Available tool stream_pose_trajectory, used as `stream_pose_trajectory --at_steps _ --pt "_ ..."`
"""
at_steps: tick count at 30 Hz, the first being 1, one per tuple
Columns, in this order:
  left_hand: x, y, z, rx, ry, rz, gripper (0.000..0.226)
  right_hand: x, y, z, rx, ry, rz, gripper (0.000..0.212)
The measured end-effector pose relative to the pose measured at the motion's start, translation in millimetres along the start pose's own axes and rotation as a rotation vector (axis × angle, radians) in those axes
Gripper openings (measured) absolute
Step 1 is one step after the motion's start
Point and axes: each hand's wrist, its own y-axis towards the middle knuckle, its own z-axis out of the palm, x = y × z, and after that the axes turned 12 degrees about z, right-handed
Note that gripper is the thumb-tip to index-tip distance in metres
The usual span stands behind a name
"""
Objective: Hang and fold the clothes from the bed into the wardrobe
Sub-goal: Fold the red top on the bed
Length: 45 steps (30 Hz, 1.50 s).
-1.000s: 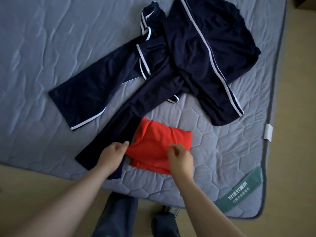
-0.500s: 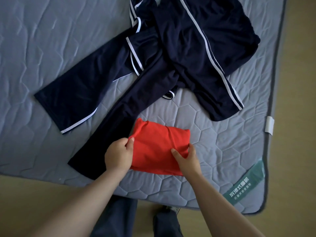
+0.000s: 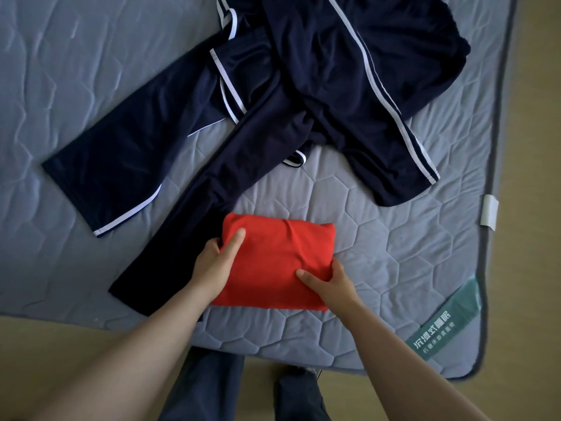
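A folded red garment lies near the front edge of the blue-grey quilted mattress. My left hand grips its left edge, thumb on top and fingers tucked underneath. My right hand grips its lower right corner the same way. Behind it, dark navy track trousers with white stripes lie spread out, one leg running under my left hand. A crumpled navy jacket with white stripes lies at the back right.
The mattress front edge runs just above my legs on the tan floor. A green label marks the front right corner, and a white tag hangs on the right edge.
Both hands moved from the top of the red garment to its left and right edges and took hold of it. The camera has moved closer.
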Motion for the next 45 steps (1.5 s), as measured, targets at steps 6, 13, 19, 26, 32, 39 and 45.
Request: stream_pose_trajectory --at_steps 6,13,19,26,32,39,45 --pt "-25.0 12.5 10.9 0.082 0.032 0.016 0.068 1.7 0.7 -3.2 0.111 0.307 0.017 0.058" --pt "-77.6 -35.6 -23.9 -0.058 -0.087 0.137 0.065 39.6 -56.6 -29.3 -0.062 0.293 -0.101 0.036" --pt "-154.7 -118.4 -80.0 -0.243 -0.148 0.244 0.06 105.5 -165.9 -60.8 -0.282 0.202 -0.37 0.048" --pt "-243.8 -254.8 -168.7 -0.447 -0.234 0.381 0.06 166.0 -330.1 -109.6 -0.353 0.105 -0.678 0.051" --pt "-274.4 -357.0 -253.3 -0.657 -0.315 0.511 0.052 203.3 -454.7 -114.8 -0.371 0.076 -0.939 0.052" --pt "-279.7 -434.8 -390.7 -0.855 -0.422 0.63 0.044 270.1 -586.0 -43.3 -0.309 0.065 -1.18 0.055" --pt "-240.4 -477.2 -512.1 -0.921 -0.529 0.668 0.048 315.5 -675.0 54.1 -0.173 0.06 -1.347 0.054"
